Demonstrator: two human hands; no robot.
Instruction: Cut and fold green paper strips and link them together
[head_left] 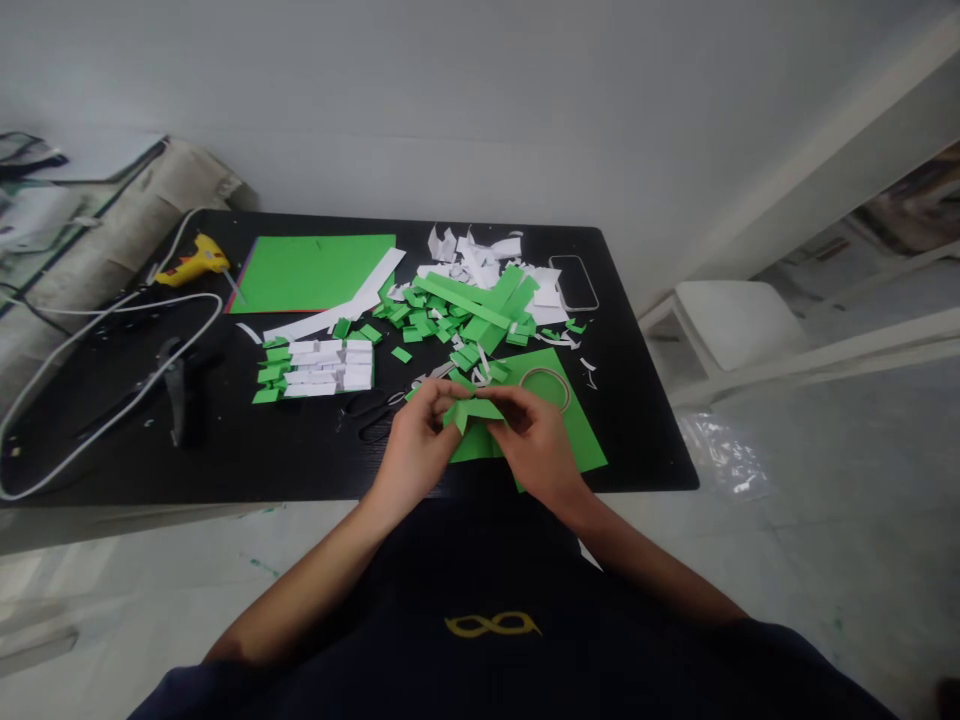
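Observation:
Between my two hands is a folded piece of green paper, raised over the front of the black table. My left hand pinches its left end between thumb and fingers. The right end is gripped by my right hand, its fingertips close to those of the left. Below them lies a green sheet, partly covered by my right hand. A roll of tape rests on that sheet, just beyond my right knuckles. Black-handled scissors lie left of my left hand, their blades partly hidden.
Green and white paper scraps are heaped behind my hands. To the left is a block of folded white and green strips. Further off are green sheets, a yellow glue gun, a white cable and a phone-shaped outline.

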